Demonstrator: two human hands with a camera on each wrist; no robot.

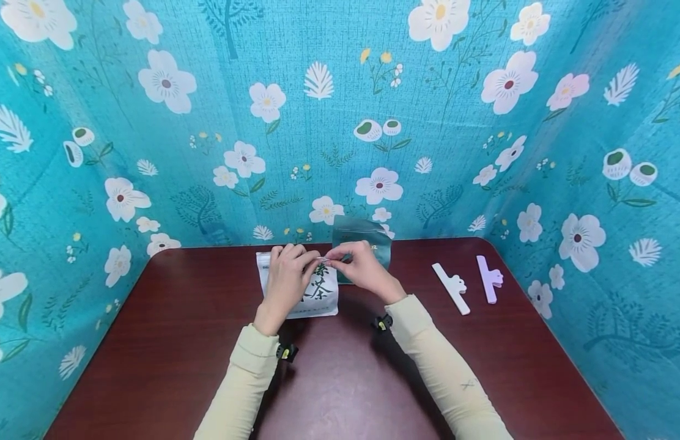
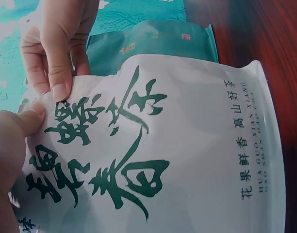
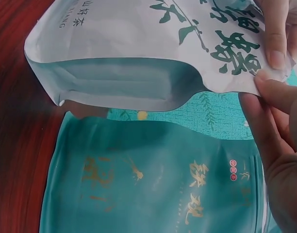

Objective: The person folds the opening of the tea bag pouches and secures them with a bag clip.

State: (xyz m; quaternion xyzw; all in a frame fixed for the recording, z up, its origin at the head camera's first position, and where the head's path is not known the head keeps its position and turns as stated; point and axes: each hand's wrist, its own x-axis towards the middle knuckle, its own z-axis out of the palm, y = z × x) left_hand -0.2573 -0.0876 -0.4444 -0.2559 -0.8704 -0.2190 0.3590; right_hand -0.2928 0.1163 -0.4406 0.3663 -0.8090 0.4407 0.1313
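A white tea pouch (image 1: 325, 303) with green brush lettering stands near the far edge of the table, its gusseted side (image 3: 124, 83) visible in the right wrist view. My left hand (image 1: 287, 274) pinches its top edge. At the same edge, towards the right corner, my right hand (image 1: 363, 266) pinches the pouch between thumb and fingers. Both sets of fingertips meet close together there, the left thumb (image 2: 29, 119) pressing the printed face. Just behind and to the right is a green tea pouch (image 3: 143, 170) with gold lettering, partly covered by my right hand in the head view.
On the right side of the dark red table (image 1: 169, 342) lie a white bag clip (image 1: 451, 289) and a lilac bag clip (image 1: 487, 280). A blue flowered cloth (image 1: 340, 91) hangs around the table's back and sides.
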